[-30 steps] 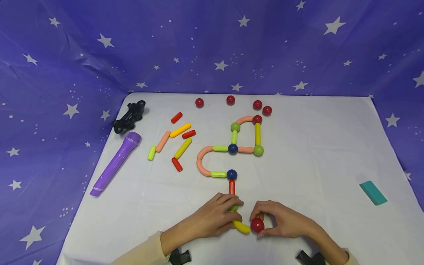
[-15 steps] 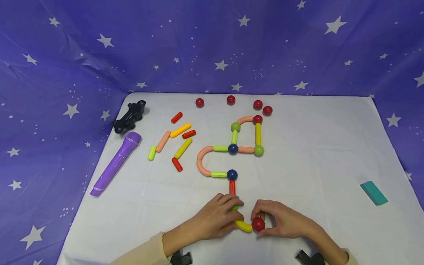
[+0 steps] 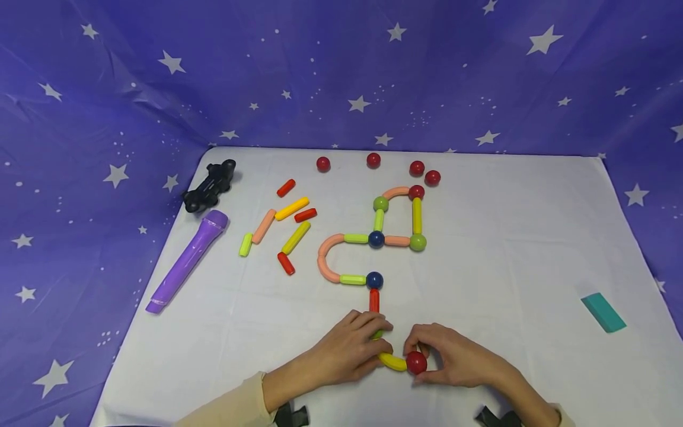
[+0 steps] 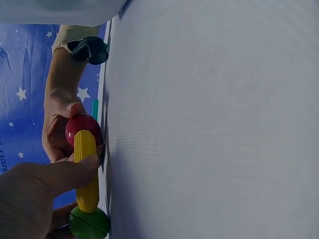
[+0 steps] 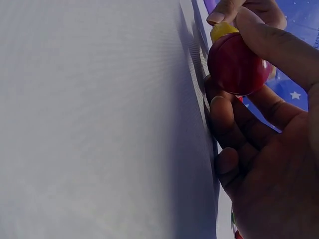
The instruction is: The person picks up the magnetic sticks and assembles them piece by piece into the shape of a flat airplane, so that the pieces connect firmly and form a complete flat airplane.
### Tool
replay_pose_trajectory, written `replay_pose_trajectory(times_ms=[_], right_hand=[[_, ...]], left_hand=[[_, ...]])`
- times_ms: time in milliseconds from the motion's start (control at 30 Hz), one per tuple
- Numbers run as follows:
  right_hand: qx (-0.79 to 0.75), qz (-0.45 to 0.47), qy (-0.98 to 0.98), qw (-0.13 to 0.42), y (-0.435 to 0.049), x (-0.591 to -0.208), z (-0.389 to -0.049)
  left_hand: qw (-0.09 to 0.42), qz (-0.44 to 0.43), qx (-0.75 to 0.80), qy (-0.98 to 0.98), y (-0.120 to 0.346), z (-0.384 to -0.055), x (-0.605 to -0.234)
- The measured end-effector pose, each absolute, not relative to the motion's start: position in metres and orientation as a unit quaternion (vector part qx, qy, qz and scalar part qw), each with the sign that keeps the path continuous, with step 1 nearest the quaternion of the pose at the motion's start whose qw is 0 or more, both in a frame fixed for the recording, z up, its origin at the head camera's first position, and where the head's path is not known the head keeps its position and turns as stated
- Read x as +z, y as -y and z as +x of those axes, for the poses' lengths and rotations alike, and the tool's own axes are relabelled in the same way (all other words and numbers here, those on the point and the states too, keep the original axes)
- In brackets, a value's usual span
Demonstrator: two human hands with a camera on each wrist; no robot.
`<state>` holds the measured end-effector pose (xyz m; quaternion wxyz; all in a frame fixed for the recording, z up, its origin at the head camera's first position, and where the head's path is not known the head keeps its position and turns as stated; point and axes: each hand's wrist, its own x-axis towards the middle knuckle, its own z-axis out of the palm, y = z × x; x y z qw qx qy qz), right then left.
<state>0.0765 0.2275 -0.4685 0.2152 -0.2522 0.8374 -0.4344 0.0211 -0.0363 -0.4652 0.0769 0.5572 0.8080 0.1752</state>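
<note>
My right hand (image 3: 461, 356) pinches a red ball (image 3: 417, 363) between thumb and fingers. The ball meets the end of a curved yellow stick (image 3: 393, 362). My left hand (image 3: 347, 350) grips that stick, its thumb lying across it in the left wrist view. At the stick's other end is a green ball (image 4: 89, 222), mostly covered by the left fingers in the head view. Beyond those fingers a red stick (image 3: 374, 300) leads up to a dark blue ball (image 3: 374, 280), part of a winding chain with light green sticks, a pink curved stick (image 3: 326, 258) and a closed loop.
Loose sticks, among them a yellow stick (image 3: 296, 238), lie left of the chain. Several red balls, one a lone red ball (image 3: 323, 164), sit along the back. A purple tube (image 3: 188, 261) and a black object (image 3: 210, 185) lie left, a teal block (image 3: 603, 312) right.
A narrow gap between the red ball and the yellow stick has closed; they now meet. The yellow stick's end shifted slightly right. Both hands otherwise stay nearly in place.
</note>
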Motion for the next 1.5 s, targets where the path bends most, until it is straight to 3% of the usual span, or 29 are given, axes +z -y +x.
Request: replay_pose_trajectory(times_ms=[133, 233, 400, 533, 700, 933, 1067, 1367, 1433, 1500], right_hand=[[-0.434, -0.249, -0.836, 0.225, -0.227, -0.469, 0.077], [-0.436, -0.246, -0.834, 0.231, -0.227, -0.469, 0.077], [-0.432, -0.241, -0.836, 0.236, -0.226, -0.470, 0.077], [-0.427, -0.239, -0.838, 0.241, -0.226, -0.470, 0.077], [-0.420, -0.235, -0.840, 0.249, -0.228, -0.470, 0.078], [-0.430, -0.251, -0.841, 0.211, -0.234, -0.468, 0.077], [-0.423, -0.259, -0.844, 0.203, -0.235, -0.467, 0.077], [-0.402, -0.230, -0.856, 0.228, -0.232, -0.465, 0.077], [-0.394, -0.217, -0.861, 0.236, -0.233, -0.463, 0.076], [-0.384, -0.203, -0.868, 0.242, -0.234, -0.461, 0.074]], left_hand=[[0.070, 0.554, 0.189, -0.808, 0.043, 0.013, -0.457], [0.010, 0.520, 0.218, -0.826, 0.056, -0.009, -0.445], [-0.106, 0.385, 0.269, -0.876, 0.097, -0.076, -0.432], [-0.139, 0.257, 0.226, -0.929, 0.138, -0.125, -0.439], [-0.095, 0.151, 0.176, -0.968, 0.172, -0.149, -0.451], [-0.031, 0.137, 0.197, -0.970, 0.176, -0.158, -0.457], [-0.029, 0.140, 0.194, -0.970, 0.173, -0.162, -0.458], [-0.117, 0.098, 0.322, -0.934, 0.168, -0.151, -0.441], [-0.103, 0.116, 0.394, -0.906, 0.156, -0.142, -0.434], [-0.054, 0.142, 0.475, -0.867, 0.138, -0.130, -0.428]])
